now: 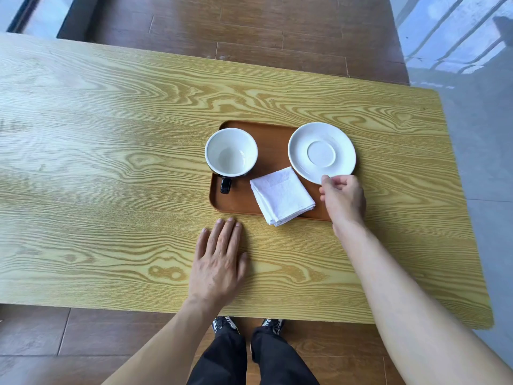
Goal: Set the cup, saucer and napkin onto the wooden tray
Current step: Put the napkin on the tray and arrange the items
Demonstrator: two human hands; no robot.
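Observation:
A brown wooden tray [273, 140] lies on the table. A cup [231, 152], white inside with a black handle, stands on the tray's left part. A folded white napkin [281, 195] lies on the tray's near middle, one corner over the near rim. A white saucer [322, 152] sits over the tray's right end. My right hand [342, 197] pinches the saucer's near rim with thumb and fingers. My left hand [219, 262] lies flat on the table, palm down, just short of the tray and holding nothing.
The light wood table [111, 176] stretches far to the left. Its right edge lies close beyond the saucer, with grey floor past it. My legs and shoes show below the near edge.

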